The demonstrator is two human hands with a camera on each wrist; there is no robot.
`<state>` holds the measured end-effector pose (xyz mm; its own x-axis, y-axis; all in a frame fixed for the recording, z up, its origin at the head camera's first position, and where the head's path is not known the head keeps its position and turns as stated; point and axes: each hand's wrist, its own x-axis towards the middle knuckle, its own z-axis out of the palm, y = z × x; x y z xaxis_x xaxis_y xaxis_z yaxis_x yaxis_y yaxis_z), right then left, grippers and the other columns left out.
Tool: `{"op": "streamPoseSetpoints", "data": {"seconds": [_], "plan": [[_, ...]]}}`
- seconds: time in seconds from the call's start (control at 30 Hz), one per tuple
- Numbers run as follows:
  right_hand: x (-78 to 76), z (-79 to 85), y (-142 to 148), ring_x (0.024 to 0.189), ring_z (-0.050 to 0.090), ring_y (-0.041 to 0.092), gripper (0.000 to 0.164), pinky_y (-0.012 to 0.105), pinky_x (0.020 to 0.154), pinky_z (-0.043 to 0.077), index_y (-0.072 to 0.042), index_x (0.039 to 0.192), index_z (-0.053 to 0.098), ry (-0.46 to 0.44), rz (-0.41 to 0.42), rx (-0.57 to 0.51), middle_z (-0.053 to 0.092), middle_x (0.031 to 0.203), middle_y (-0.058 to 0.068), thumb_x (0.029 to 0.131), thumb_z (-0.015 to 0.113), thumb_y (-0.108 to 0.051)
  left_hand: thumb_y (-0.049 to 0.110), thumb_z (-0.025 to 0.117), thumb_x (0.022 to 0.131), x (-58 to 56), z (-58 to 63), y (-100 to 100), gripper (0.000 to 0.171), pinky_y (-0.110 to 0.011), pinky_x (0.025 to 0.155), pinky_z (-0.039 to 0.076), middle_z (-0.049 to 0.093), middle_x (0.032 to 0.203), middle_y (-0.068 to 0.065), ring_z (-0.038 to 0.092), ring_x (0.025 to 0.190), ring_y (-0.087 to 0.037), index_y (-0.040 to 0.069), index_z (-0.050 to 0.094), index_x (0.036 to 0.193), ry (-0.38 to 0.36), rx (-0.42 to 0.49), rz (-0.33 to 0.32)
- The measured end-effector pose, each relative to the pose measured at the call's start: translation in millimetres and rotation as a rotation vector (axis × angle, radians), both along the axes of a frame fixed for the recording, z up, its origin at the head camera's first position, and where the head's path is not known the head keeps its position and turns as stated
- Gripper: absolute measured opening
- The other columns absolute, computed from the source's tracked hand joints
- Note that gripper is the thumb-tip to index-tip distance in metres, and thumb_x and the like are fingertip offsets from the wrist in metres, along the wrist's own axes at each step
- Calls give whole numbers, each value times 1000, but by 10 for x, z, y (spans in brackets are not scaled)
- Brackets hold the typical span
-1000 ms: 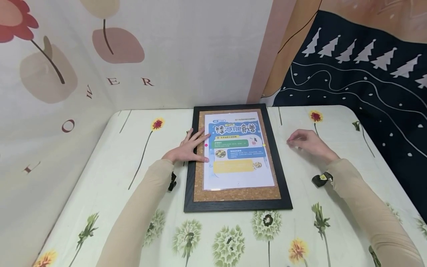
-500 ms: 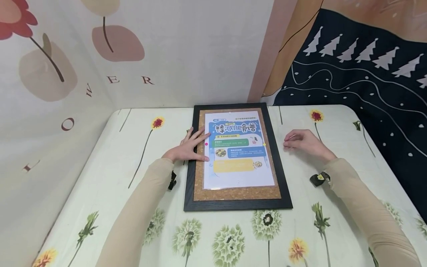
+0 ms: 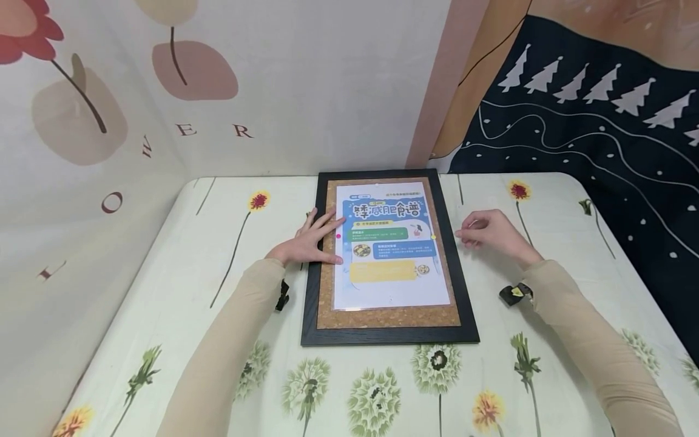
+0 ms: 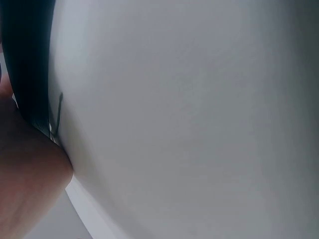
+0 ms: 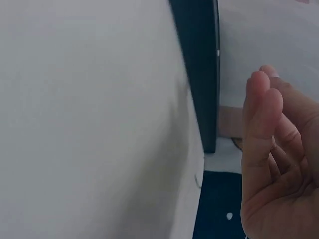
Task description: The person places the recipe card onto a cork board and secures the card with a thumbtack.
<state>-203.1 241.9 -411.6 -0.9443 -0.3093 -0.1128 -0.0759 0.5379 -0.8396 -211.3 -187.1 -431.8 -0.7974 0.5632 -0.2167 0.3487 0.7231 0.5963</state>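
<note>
A black-framed cork board (image 3: 389,318) lies on the table with a printed sheet (image 3: 401,294) on it, covered in blue, green and yellow panels. At the sheet's left edge is a small pink pin head (image 3: 338,236); a yellow one (image 3: 433,237) marks its right edge. My left hand (image 3: 308,243) rests across the left side of the frame, fingers spread and fingertips at the sheet. To the right of the frame, my right hand (image 3: 494,233) hovers with loosely curled fingers. In the right wrist view its thumb (image 5: 266,117) lies close to the fingertips, with nothing visible between them.
The table wears a pale flowered cloth (image 3: 377,400). Behind the board hangs a light curtain (image 3: 306,79) with printed letters. Dark fabric with white trees (image 3: 573,133) hangs at the right, beside the table edge. Black straps with small devices (image 3: 515,294) sit at both wrists.
My right hand has drifted left, closer to the right edge of the frame. The left hand, the board and the sheet have stayed in place.
</note>
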Motion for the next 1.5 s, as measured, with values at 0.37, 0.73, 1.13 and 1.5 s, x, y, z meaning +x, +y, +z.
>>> {"op": "streamPoseSetpoints", "data": {"seconds": [0.37,0.73,1.13,1.5], "plan": [[43,93,-228,72,66,18,23,28,64,54,7,103,68,12,38,-57,70,88,15,91,70,-13,44,76,81,13,8,-12,98,-65,107,-1,-6,162,-1,-27,140,-30,22,17,157,3,-12,5],[81,15,-379,85,61,20,22,23,73,51,7,108,69,46,155,-72,68,103,18,91,68,-8,44,76,82,25,14,-7,98,-66,107,0,-5,162,-3,-26,141,-32,20,18,157,12,-13,-3],[106,-24,-515,93,65,22,21,22,79,51,7,108,70,19,238,-132,68,109,19,91,66,-5,46,76,81,6,-2,-1,98,-66,107,-1,-6,162,-3,-26,141,-31,20,17,157,13,-13,-10],[166,33,-718,86,63,21,17,24,77,51,6,105,71,-15,363,-140,69,103,16,90,67,-1,45,75,82,-12,-17,4,97,-66,107,-1,-7,162,-1,-26,141,-30,23,17,157,11,-17,-3]]}}
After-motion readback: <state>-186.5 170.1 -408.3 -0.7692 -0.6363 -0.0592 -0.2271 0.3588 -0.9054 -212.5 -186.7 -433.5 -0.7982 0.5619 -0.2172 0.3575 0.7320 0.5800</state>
